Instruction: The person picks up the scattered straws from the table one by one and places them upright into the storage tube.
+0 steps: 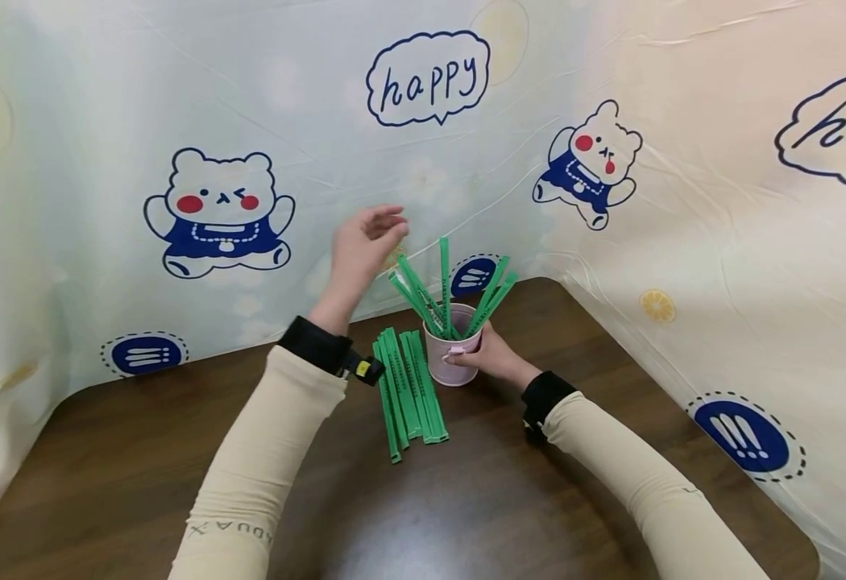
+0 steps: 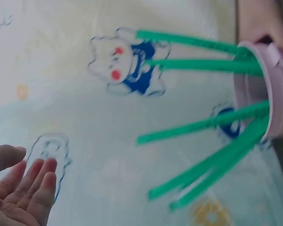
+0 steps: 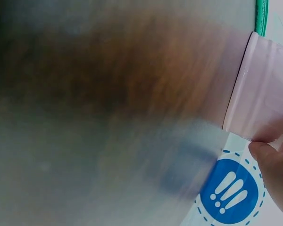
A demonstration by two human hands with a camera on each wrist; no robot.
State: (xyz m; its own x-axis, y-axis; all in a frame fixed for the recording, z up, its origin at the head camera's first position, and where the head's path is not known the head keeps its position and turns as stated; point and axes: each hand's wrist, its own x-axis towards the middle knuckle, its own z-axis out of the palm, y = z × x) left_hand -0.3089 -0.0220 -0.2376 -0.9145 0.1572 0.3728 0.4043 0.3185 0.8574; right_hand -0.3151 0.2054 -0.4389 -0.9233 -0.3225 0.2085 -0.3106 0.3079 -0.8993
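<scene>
A small pink bucket (image 1: 453, 360) stands on the table with several slim green sticks (image 1: 445, 282) leaning out of it, printed with dark lettering. My right hand (image 1: 494, 355) grips the bucket from its right side, thumb across the front; the right wrist view shows the thumb (image 3: 273, 165) against the pink wall. My left hand (image 1: 367, 246) is raised in the air to the left of the sticks, holding nothing, fingers loosely bent. In the left wrist view its fingers (image 2: 37, 188) are apart from the green sticks. More green sticks (image 1: 408, 391) lie side by side left of the bucket.
The brown wooden table (image 1: 176, 451) ends at a pale printed curtain (image 1: 307, 105) behind and another hanging side on the right. A dark band with a small device (image 1: 365, 368) sits on the left wrist, above the loose sticks.
</scene>
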